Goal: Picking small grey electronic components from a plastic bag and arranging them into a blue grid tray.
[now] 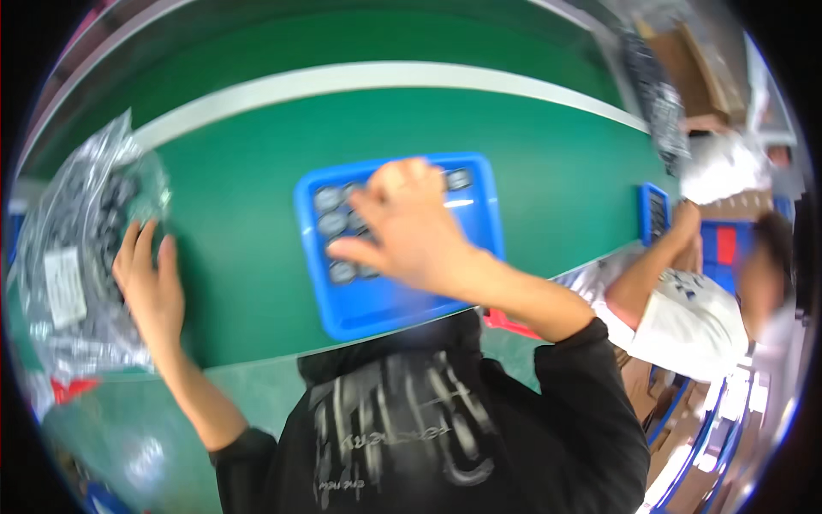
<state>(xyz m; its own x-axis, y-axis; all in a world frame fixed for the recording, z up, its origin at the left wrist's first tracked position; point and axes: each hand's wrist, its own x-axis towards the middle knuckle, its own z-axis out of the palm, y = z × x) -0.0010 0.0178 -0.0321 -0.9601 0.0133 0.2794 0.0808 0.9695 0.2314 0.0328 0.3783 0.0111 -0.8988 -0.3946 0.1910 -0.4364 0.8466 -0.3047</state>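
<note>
A blue rectangular tray [402, 319] lies on the green work surface in front of me. Small dark, roundish parts [332, 224] stand in rows inside it, with another dark part [459, 179] in its far right corner. Over the tray reaches my right hand [407, 224], palm down, thumb and index finger apart above the parts. It covers some of them, and the undersides of its fingers are hidden. At the left, my left hand [152, 278] rests against a clear plastic bag [64, 231] of similar dark parts, fingers stretched out and apart.
A pale strip [402, 75] crosses the far side of the green table [556, 171]. At the right, a co-worker in a white shirt [693, 321] has a hand by a smaller blue tray [655, 214] of dark parts. Plastic bags and an open cardboard box [685, 77] stand beyond.
</note>
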